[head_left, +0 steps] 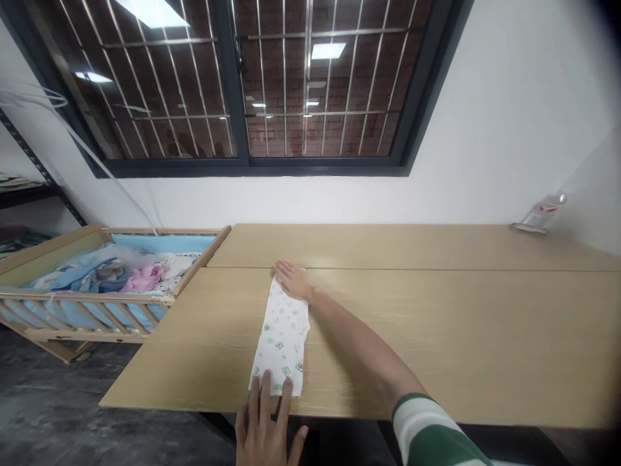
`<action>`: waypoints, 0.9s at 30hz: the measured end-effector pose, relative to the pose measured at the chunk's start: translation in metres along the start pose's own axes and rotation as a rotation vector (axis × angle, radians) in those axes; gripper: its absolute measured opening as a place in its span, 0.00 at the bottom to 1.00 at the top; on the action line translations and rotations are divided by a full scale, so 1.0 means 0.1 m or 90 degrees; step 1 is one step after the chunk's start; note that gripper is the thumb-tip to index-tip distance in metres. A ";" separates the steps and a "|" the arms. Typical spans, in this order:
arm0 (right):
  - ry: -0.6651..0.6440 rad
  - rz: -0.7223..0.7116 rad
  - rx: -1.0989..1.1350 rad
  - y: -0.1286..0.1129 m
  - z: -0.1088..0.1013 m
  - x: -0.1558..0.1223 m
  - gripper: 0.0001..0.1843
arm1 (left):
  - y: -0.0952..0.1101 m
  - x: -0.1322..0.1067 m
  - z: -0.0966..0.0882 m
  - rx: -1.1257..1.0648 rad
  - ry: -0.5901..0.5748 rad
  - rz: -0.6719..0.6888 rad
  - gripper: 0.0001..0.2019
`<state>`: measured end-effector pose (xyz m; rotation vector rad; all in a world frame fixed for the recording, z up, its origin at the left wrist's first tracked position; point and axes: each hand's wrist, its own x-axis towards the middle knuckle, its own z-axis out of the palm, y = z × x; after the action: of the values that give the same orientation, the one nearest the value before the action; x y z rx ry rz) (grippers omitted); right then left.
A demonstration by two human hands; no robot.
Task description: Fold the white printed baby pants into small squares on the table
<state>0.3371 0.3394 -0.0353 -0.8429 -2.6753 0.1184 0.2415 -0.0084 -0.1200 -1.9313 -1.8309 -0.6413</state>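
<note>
Tabletop (436, 330) under printed cloth (282, 330)

Barred window (235, 97); wooden crib (87, 297) with cloths (99, 270) (one pink); clear bottle (539, 215) far right.

Labels: nothing legible.
Right of frame, clear container (537, 217) at far edge of desk (436, 330): red marking (549, 208) near its upper end, blurred, wording and brand can't be made out. Lower centre, white cloth (284, 323): small scattered prints, mostly green, some boxy; too small to tell if any carry letters or numbers.
</note>
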 end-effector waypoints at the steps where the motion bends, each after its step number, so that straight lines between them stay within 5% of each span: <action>1: 0.018 -0.005 0.003 -0.08 -0.04 -0.04 0.33 | -0.01 0.01 -0.02 -0.003 -0.003 0.004 0.35; 5: 0.058 0.069 0.069 -0.48 -0.23 -0.38 0.24 | -0.02 0.04 -0.06 0.008 -0.015 0.010 0.36; 8: 0.009 0.115 0.191 -0.79 -0.37 -0.79 0.17 | -0.02 0.05 -0.07 0.018 -0.019 0.004 0.34; 16: -0.061 0.128 0.385 -1.44 -0.63 -1.85 0.16 | -0.06 0.09 -0.12 0.056 -0.020 0.030 0.27; 22: -0.041 0.113 0.277 -1.74 -0.49 -2.36 0.35 | -0.28 0.08 -0.06 0.015 -0.007 0.114 0.25; 27: 0.021 0.104 0.168 -1.78 -0.29 -2.47 0.21 | -0.48 0.12 -0.04 -0.070 -0.034 0.189 0.20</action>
<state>0.4407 0.0515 -0.0476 -0.9643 -2.4835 0.4802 0.1933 0.0025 -0.1108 -2.2541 -1.5216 -0.6067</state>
